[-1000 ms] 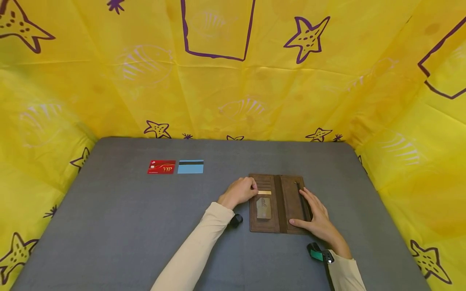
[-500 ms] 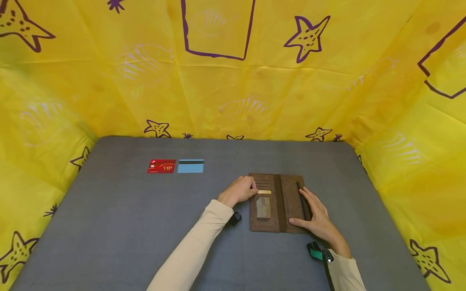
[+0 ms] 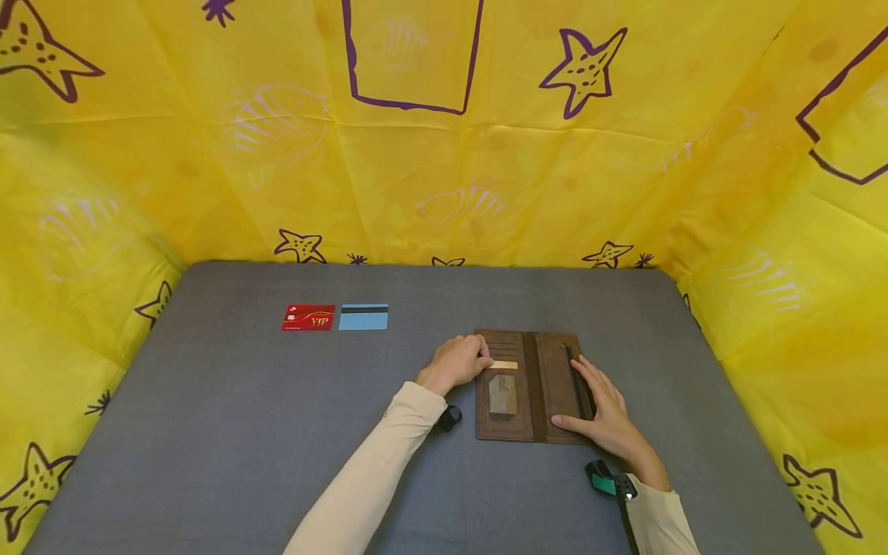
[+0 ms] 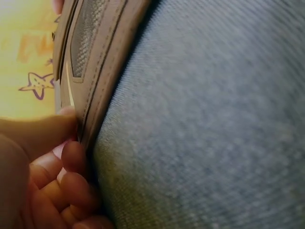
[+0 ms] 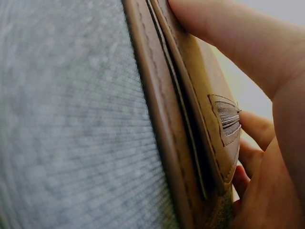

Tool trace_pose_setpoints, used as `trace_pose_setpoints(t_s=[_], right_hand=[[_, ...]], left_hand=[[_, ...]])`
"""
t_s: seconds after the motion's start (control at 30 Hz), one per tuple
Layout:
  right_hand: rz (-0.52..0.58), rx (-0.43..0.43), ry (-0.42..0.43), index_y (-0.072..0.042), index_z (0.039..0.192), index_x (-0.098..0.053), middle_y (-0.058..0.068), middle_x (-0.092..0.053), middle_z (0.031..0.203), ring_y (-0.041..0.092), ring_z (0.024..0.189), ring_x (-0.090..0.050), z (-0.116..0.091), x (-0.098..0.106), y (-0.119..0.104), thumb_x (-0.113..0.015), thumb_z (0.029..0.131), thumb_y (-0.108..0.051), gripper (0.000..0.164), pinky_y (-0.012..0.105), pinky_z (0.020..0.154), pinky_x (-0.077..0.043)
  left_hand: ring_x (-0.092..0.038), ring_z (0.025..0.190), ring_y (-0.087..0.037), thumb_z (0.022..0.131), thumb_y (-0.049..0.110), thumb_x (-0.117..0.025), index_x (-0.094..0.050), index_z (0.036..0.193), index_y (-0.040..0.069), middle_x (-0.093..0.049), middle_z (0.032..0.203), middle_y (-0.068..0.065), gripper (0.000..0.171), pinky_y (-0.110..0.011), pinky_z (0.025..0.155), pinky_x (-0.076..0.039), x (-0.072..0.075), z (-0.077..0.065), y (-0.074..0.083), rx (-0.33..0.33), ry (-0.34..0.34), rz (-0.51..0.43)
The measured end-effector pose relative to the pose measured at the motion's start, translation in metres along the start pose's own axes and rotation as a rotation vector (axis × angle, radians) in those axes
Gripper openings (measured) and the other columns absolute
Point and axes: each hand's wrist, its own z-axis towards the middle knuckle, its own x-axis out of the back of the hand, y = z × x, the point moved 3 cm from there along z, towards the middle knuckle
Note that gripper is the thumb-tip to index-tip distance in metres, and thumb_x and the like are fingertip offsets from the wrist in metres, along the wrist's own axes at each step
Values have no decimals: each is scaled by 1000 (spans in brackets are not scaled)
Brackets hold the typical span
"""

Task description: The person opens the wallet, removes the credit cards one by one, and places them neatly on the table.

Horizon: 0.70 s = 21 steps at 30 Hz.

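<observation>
A brown wallet (image 3: 560, 385) lies spread flat on the grey cloth. A gold card (image 3: 505, 364) shows as a narrow strip in a slot of its left half, above a clear window (image 3: 502, 395). My left hand (image 3: 454, 364) is at the wallet's left edge, pinching the card's left end. In the left wrist view the thumb (image 4: 52, 126) lies on the thin card edge, the other fingers curled beneath. My right hand (image 3: 607, 412) rests on the right half, thumb and fingers spread across the zipped pocket (image 5: 228, 117). Most of the card is hidden in the slot.
A red VIP card (image 3: 308, 317) and a light blue card (image 3: 364, 317) with a dark stripe lie side by side at the back left of the grey table (image 3: 277, 424). A yellow patterned curtain (image 3: 458, 154) encloses the back and sides.
Almost nothing differs. The gold strip and my left hand stay at the same slot, and my right hand keeps its place on the wallet.
</observation>
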Motion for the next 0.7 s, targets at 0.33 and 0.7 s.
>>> trace_pose_setpoints(t_s=[0.33, 0.7], right_hand=[[-3, -16, -3, -15, 156, -27, 16, -15, 165, 49, 148, -10, 0, 1, 1, -84, 76, -34, 100, 74, 106, -7], [3, -11, -1, -14, 156, -28, 17, -16, 165, 50, 147, -10, 0, 0, 1, -84, 76, -34, 100, 75, 105, -6]], left_hand=[[-58, 77, -13, 91, 31, -72, -69, 91, 18, -70, 91, 1, 14, -34, 73, -49, 0, -5, 1, 0, 4, -44], [-59, 80, -16, 93, 27, -69, -73, 86, 18, -71, 91, 2, 12, -39, 78, -49, 2, -3, 5, 84, -32, -76]])
